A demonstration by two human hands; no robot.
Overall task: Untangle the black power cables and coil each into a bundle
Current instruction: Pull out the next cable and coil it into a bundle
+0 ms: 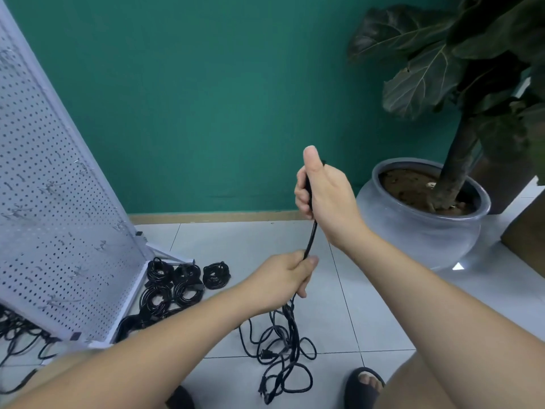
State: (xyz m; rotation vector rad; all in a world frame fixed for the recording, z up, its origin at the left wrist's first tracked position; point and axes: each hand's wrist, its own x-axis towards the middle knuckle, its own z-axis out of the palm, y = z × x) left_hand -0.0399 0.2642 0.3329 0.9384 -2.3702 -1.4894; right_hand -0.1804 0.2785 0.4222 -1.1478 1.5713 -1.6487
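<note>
Power cable (pixel 311 237) taut, center frame: right grip (pixel 323 188) fisted round its top, left grip (pixel 280 278) clenching it below. Rest tangled on floor (pixel 368 305); coiled bundles (pixel 182 286) lower left.

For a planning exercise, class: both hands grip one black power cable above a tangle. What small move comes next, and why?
Probably lift the right hand higher while the left hand lets the power cable slide through: only a short stretch runs between them, and the rest hangs into the loose tangle on the floor.
</note>
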